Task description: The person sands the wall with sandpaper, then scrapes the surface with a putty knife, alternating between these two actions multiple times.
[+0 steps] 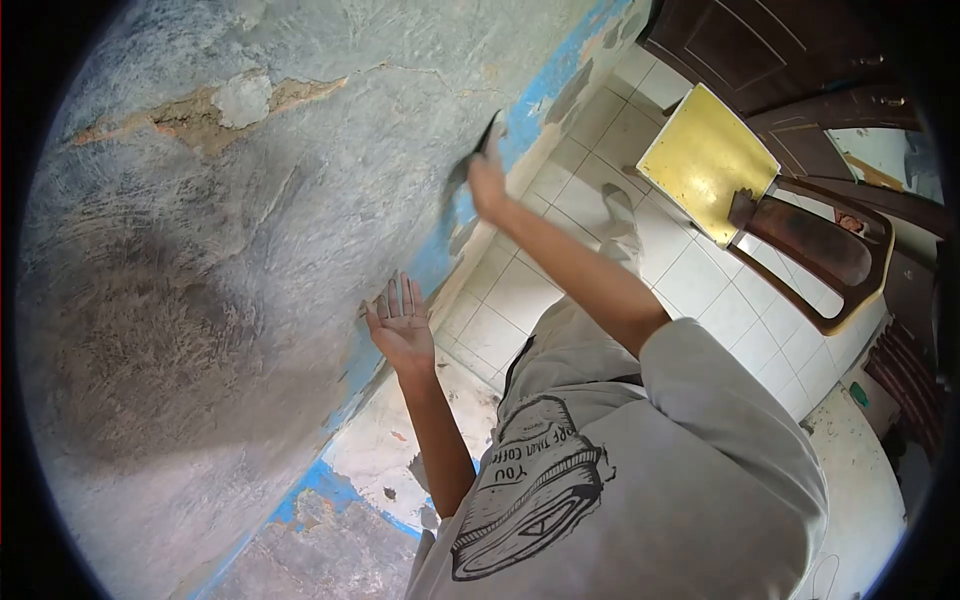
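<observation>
A grey, rough plastered wall (300,220) fills the left side of the view, with a blue painted strip (425,268) along its edge. My right hand (487,185) is closed around a dark, thin-bladed tool (487,132), which is against the wall close to the blue strip. Lower down, my left hand (403,325) has its palm up and fingers spread, with nothing in it, beside the blue strip. Broken plaster (205,115) shows at the wall's upper left.
A wooden chair (860,290) with a yellow seat (710,160) stands at the right on pale floor tiles (590,200). Behind it are dark brown doors (760,45). A worn white surface (375,450) with flaking paint lies below my left hand.
</observation>
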Demonstrator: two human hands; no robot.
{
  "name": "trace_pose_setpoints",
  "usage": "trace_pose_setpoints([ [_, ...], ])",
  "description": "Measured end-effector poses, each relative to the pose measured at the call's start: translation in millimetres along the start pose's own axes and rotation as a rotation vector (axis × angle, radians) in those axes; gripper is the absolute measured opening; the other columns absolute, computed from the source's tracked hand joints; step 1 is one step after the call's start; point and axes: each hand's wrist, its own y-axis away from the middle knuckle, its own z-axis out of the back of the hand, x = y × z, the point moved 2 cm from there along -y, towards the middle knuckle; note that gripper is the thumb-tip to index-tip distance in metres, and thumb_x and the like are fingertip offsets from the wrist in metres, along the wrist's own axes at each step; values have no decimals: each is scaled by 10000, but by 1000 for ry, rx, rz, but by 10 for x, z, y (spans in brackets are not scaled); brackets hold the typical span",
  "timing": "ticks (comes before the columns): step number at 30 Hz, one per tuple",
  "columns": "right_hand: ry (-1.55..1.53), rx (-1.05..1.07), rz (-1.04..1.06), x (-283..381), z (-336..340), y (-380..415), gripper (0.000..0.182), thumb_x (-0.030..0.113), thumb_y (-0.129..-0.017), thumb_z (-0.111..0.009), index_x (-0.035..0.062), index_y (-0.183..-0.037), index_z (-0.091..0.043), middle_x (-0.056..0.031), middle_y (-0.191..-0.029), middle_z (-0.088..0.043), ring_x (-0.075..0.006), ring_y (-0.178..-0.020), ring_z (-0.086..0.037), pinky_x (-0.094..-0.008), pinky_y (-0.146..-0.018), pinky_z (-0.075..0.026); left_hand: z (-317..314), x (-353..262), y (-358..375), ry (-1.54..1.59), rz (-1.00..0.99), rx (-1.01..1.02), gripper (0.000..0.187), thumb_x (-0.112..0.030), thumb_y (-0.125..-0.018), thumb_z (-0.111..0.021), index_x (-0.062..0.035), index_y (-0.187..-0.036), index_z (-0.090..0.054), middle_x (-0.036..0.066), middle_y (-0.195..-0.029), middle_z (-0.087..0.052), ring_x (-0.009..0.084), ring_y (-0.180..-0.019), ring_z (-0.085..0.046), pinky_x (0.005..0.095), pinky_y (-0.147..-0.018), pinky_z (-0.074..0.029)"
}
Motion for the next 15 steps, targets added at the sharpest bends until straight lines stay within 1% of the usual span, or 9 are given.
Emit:
trace_pose_setpoints([
  [1,142,-32,80,31,-129,205,887,-85,-808,-355,71,-1624,-43,-206,-1555,-371,-323,-1253,-500,-337,-1060,-410,6,13,-4,-6,-8,-15,690,-328,-1082,-371,18,-1567,-23,259,-1609,-204,395,-1461,-329,489,-1199,-356],
  [3,276,-19,174,41,-105,247,887,-67,-815,-358,72,-1623,-20,-222,-1540,-398,-347,-1198,-532,-355,-1012,-443,30,41,-41,-2,18,22,703,-333,-1078,-383,18,-1570,-23,251,-1615,-199,389,-1466,-322,487,-1201,-352],
  [5,334,7,-9,88,98,65,867,-34,-832,-363,70,-1624,-24,-235,-1437,-510,-341,-1091,-594,-394,-927,-490,70,24,-33,2,20,45,710,-338,-1076,-389,18,-1571,-25,243,-1619,-196,386,-1468,-319,487,-1202,-351],
  [8,-259,-191,-329,-544,765,-839,751,-19,-901,-336,104,-1617,-146,-179,-1356,-560,-252,-1126,-596,-374,-920,-496,74,-23,2,-3,-3,56,737,-357,-1068,-410,8,-1577,-21,225,-1623,-191,388,-1466,-321,490,-1200,-353],
  [9,-364,-317,-264,-602,855,-896,720,-48,-919,-298,88,-1611,-152,-139,-1451,-497,-240,-1222,-548,-312,-935,-481,75,-23,32,-16,-9,49,762,-371,-1062,-432,-1,-1581,-15,215,-1625,-188,390,-1463,-323,492,-1198,-353],
  [12,-107,-174,59,-294,734,-401,879,-118,-800,-363,51,-1614,-77,-225,-1540,-388,-303,-1275,-537,-367,-1021,-489,174,0,11,-52,-11,43,776,-391,-1057,-444,-20,-1587,-16,205,-1630,-181,389,-1465,-318,493,-1195,-354],
  [13,7,-111,133,39,504,-51,822,-143,-869,-316,94,-1627,-106,-107,-1560,-390,-175,-1300,-478,-238,-947,-445,218,33,-23,-61,-10,39,771,-394,-1058,-440,-24,-1589,-21,204,-1631,-180,389,-1467,-314,492,-1194,-354],
  [14,-19,-28,47,210,320,245,905,-168,-825,-338,129,-1635,-64,-119,-1586,-361,-170,-1261,-503,-265,-942,-463,243,62,-48,-38,13,40,765,-395,-1059,-438,-31,-1591,-25,203,-1632,-180,387,-1468,-314,491,-1193,-357],
  [15,-27,25,75,243,171,306,875,-161,-808,-321,65,-1618,-79,-184,-1585,-342,-249,-1369,-415,-302,-1075,-362,265,80,-72,-18,36,39,759,-396,-1060,-435,-39,-1593,-29,201,-1633,-181,385,-1469,-313,489,-1191,-359],
])
